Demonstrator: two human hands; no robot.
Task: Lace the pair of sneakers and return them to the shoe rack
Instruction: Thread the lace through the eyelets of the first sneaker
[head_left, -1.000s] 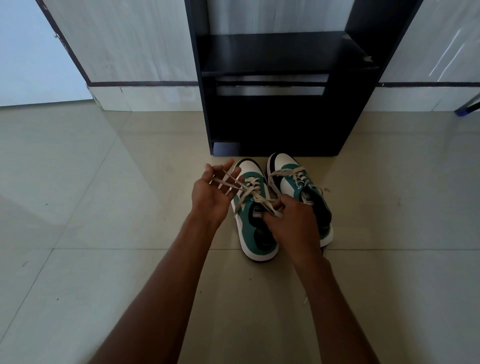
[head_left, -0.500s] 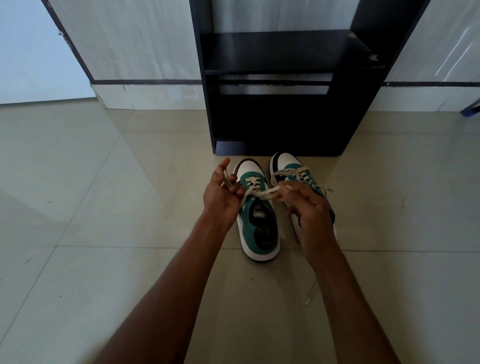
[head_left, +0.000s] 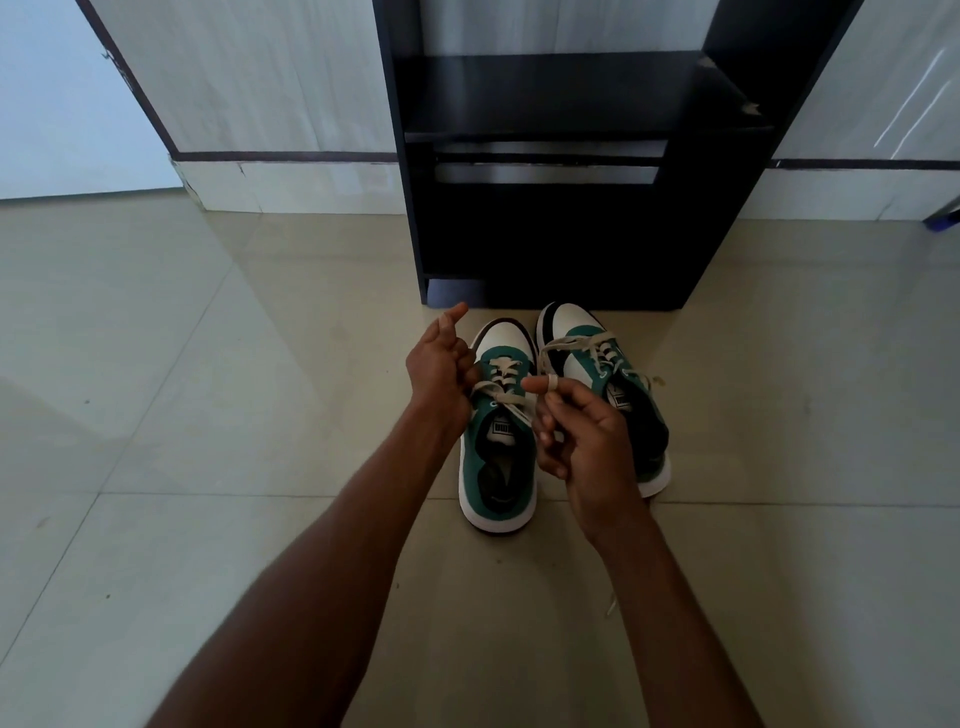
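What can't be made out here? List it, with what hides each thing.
Head view only:
- Heel and right side of the green-and-white right sneaker: covered by the right hand.
- Cream lace of the left sneaker: its end runs behind the left hand, so the grip there is unseen.
- Bottom shelf of the black wooden shoe rack: too dark to read.
- Rack's top: cut off by the upper frame edge.
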